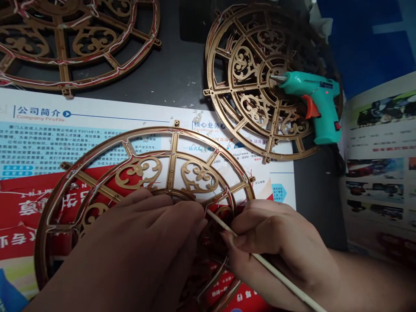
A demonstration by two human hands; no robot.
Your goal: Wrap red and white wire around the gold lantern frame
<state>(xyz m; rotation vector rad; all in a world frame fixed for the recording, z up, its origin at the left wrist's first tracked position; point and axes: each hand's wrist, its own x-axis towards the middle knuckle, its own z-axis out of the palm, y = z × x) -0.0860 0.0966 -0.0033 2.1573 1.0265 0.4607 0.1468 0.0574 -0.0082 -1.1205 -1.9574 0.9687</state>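
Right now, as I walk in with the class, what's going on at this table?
A person is working on a round gold openwork frame lying on a printed company sheet. Their left hand presses on the frame, while their right hand pinches a thin white stick with its end at the frame's rim. A teal hot glue gun lies on a second gold frame, and a third frame sits top left.

left hand [130, 242] on gold lattice wheel [170, 129] | right hand [282, 247] pinching white stick [271, 266] | teal glue gun [312, 93] on second wheel [242, 65]
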